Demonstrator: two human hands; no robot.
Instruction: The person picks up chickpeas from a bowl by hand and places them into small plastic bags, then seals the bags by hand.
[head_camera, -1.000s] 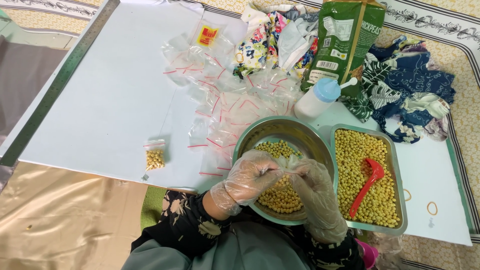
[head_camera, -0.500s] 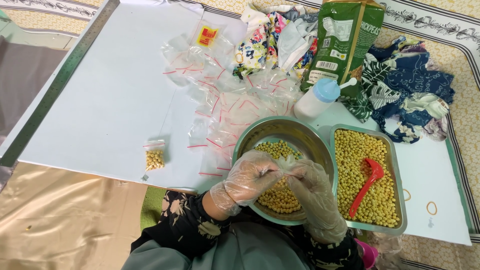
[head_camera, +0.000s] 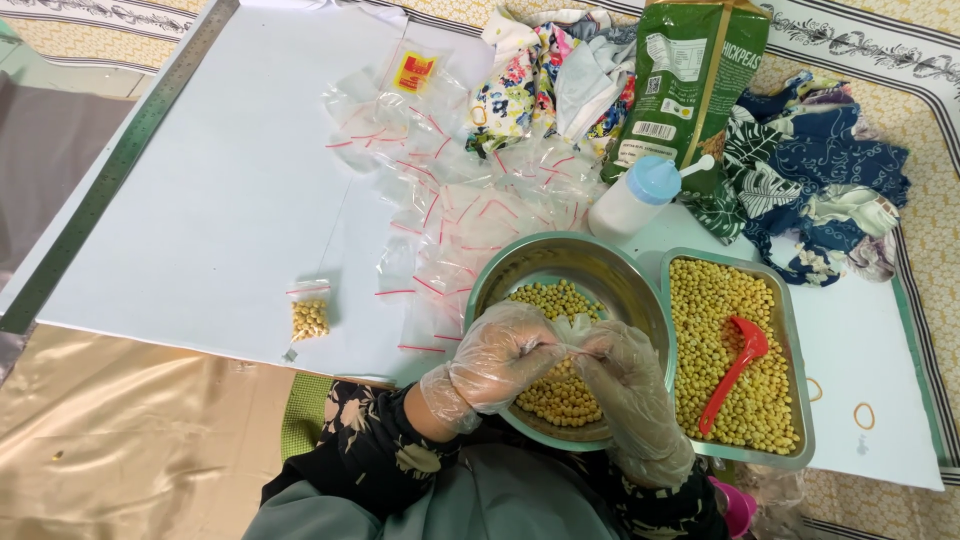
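Observation:
Both hands wear thin clear plastic gloves and meet over a round metal bowl (head_camera: 600, 262) partly filled with yellow chickpeas (head_camera: 556, 297). My left hand (head_camera: 503, 355) and my right hand (head_camera: 625, 378) pinch a small clear zip bag (head_camera: 572, 333) between their fingertips above the bowl. Right of the bowl stands a rectangular metal tray (head_camera: 792, 330) full of chickpeas with a red scoop (head_camera: 737, 370) lying in it. One filled small bag (head_camera: 309, 318) lies alone on the white sheet to the left.
Several empty clear zip bags with red strips (head_camera: 440, 215) are spread over the white sheet (head_camera: 220, 180). A green chickpea package (head_camera: 690, 85), a white squeeze bottle with blue cap (head_camera: 636, 197) and patterned cloths (head_camera: 820, 180) sit at the back. A long ruler (head_camera: 110, 180) lies on the left.
Both hands stay together over the bowl, with only small finger movements on the little bag. Nothing else has moved.

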